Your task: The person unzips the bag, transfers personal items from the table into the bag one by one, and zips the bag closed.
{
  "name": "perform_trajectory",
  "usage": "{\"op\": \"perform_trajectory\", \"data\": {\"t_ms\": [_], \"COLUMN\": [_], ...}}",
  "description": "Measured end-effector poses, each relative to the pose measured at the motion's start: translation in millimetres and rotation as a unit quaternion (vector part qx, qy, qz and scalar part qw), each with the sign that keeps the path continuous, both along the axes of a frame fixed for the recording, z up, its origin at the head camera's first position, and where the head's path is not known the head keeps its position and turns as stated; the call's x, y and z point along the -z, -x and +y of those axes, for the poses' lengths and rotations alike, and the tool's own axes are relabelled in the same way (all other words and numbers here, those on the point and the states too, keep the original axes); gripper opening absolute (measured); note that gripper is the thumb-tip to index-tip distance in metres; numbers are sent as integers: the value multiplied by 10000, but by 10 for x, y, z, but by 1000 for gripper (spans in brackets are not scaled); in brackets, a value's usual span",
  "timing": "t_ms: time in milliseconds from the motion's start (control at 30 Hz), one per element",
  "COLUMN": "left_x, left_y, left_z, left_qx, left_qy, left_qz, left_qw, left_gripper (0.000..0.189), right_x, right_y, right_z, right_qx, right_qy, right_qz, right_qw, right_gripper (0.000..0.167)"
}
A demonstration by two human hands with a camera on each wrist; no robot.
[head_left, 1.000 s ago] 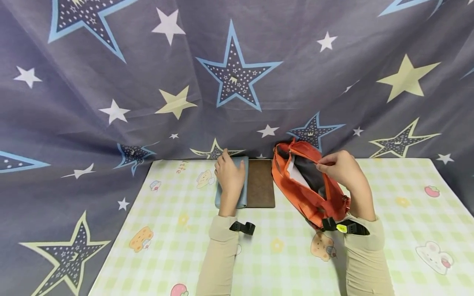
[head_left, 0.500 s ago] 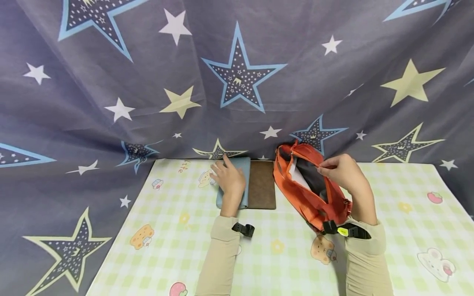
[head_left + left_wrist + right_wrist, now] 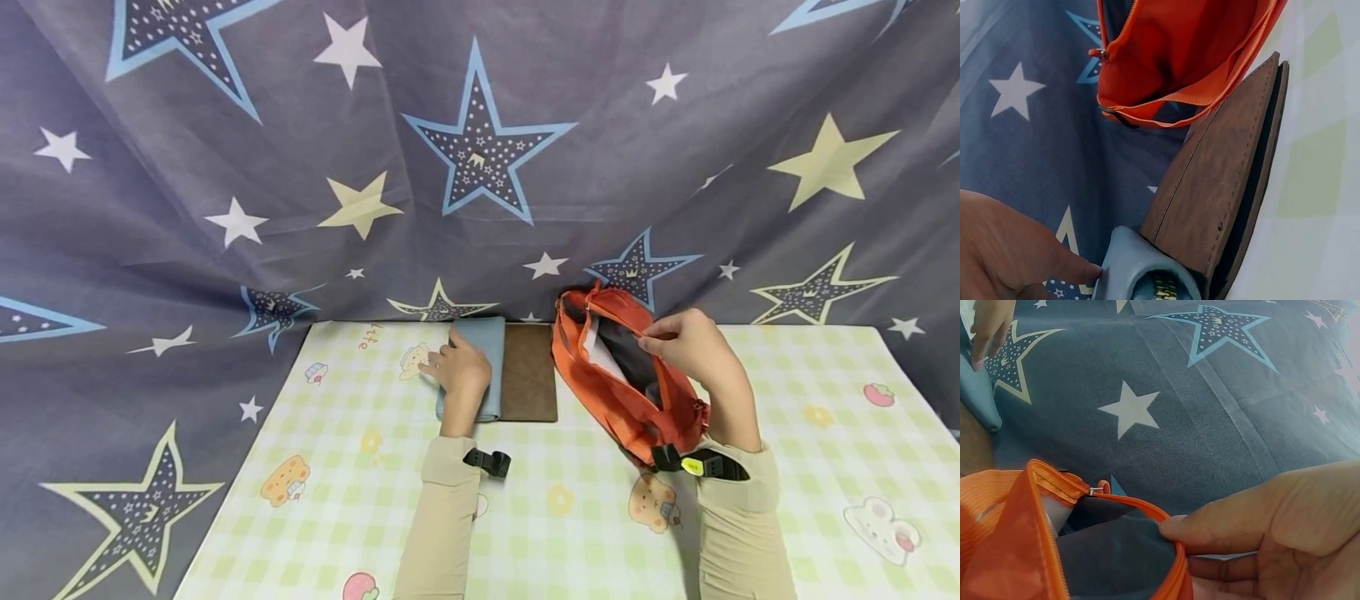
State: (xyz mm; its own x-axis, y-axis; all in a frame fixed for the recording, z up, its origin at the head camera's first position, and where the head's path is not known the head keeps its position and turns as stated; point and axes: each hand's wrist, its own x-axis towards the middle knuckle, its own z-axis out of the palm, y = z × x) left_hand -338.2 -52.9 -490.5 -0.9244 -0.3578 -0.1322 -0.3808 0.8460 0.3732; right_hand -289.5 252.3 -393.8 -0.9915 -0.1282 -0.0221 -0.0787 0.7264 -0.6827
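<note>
An orange zip bag (image 3: 607, 404) lies with its mouth open, showing a dark grey lining. My right hand (image 3: 693, 346) pinches the right rim of that opening between thumb and fingers; in the right wrist view, the thumb presses on the orange edging. To the left, a light blue folded wallet-like case (image 3: 491, 342) adjoins a brown stitched leather-like folder (image 3: 529, 375). My left hand (image 3: 461, 375) lies over the blue case, its fingers spread toward the left edge. One fingertip touches the case's side in the left wrist view; the other fingertips are partly hidden there.
A table with a green checked cloth (image 3: 337, 517) bears all of this. Right behind the things hangs a dark star-patterned curtain (image 3: 300, 108). Both wrists wear black straps, the right strap (image 3: 712, 463) with a yellow-green mark.
My left hand has shifted slightly left and toward me over the blue case, its fingers spreading past the left edge. The right hand keeps its pinch on the bag's rim.
</note>
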Motion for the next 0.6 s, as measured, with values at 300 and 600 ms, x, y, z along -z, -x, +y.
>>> {"op": "perform_trajectory", "data": {"t_ms": [300,600], "left_x": [-76,-66], "left_y": [-41,-4], "left_z": [-126,-211], "left_qx": [17,38], "left_qy": [-560,-611], "left_qz": [8,-312], "left_qw": [9984,9976], "left_gripper": [65,74], "right_x": [-1,6], "right_y": [-1,-14], "right_z": [-12,-28], "right_qx": [-60,-82], "right_qy": [-35,-67], "right_qz": [-21,-47], "right_qw": [10000,9999], "right_gripper": [25,25]}}
